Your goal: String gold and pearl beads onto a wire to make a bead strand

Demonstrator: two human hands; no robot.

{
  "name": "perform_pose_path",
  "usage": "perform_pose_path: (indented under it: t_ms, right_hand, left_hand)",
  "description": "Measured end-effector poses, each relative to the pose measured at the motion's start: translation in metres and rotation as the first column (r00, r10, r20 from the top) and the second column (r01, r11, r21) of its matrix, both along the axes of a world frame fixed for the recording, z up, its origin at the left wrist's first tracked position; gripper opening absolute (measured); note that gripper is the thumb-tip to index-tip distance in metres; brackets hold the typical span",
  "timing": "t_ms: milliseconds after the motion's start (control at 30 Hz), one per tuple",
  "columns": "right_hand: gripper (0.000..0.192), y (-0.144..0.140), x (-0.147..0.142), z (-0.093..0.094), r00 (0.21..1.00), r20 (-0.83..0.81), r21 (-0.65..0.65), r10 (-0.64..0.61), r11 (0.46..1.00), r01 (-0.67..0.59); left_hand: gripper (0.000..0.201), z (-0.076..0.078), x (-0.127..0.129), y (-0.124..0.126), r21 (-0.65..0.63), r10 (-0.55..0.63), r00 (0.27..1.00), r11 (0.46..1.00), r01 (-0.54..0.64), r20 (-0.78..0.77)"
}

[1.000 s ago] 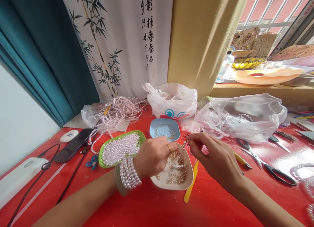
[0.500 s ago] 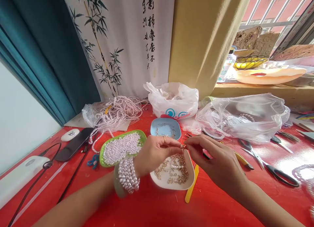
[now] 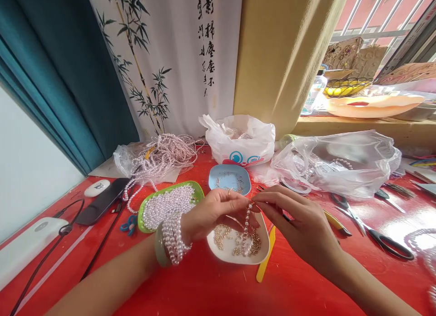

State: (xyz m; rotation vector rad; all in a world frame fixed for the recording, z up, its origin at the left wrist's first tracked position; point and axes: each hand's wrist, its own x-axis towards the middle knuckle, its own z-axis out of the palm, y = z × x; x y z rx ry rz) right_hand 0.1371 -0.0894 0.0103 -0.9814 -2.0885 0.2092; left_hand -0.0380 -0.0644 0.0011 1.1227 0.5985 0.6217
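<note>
Now pinching the bead strand (image 3: 246, 223) between left hand (image 3: 213, 211) and right hand (image 3: 299, 223), letting it hang lower into the white dish (image 3: 264, 250)

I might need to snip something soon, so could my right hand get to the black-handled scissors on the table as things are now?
Probably yes. The scissors lie flat on the red table just to the right of the right hand, with bare tabletop between them. But its fingertips are pinching the bead strand, so it would have to let go first.
</note>
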Motion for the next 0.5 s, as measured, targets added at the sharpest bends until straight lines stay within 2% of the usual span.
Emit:
perform_pose_path:
  t_ms: [67, 133, 200, 267, 333, 400, 500]
  right_hand:
    - [0.014, -0.001, -0.001, 0.000, 1.000, -0.019, 0.001, 0.012, 1.000, -0.012]
    - [0.012, -0.002, -0.002, 0.000, 0.997, -0.064, -0.034, -0.039, 0.999, 0.037]
    - [0.011, -0.004, -0.004, -0.001, 0.980, -0.133, -0.151, -0.149, 0.980, 0.128]
    - [0.013, -0.006, -0.008, -0.001, 0.955, -0.191, -0.357, -0.228, 0.922, 0.149]
    - [0.015, -0.008, -0.012, -0.001, 0.942, -0.243, -0.594, -0.233, 0.803, 0.045]
    - [0.015, -0.009, -0.017, -0.001, 0.923, -0.328, -0.761, -0.204, 0.636, -0.130]
    - [0.020, -0.012, -0.022, -0.003, 0.819, -0.524, -0.816, -0.235, 0.416, -0.402]
  left_hand:
    - [0.018, 0.000, 0.000, 0.000, -0.014, -0.009, 1.000, 1.000, 0.008, -0.014]
    - [0.014, 0.000, 0.001, -0.001, -0.012, 0.034, 0.999, 0.999, -0.034, -0.027]
    - [0.013, 0.001, 0.003, -0.003, -0.016, 0.146, 0.989, 0.989, -0.146, -0.026]
    - [0.014, 0.002, 0.005, -0.004, -0.033, 0.277, 0.961, 0.960, -0.277, -0.002]
    - [0.016, 0.002, 0.007, -0.005, -0.052, 0.355, 0.934, 0.934, -0.353, 0.035]
    - [0.016, 0.002, 0.008, -0.006, -0.044, 0.395, 0.917, 0.919, -0.392, 0.062]
    - [0.015, 0.002, 0.009, -0.009, -0.008, 0.442, 0.894, 0.897, -0.442, 0.071]
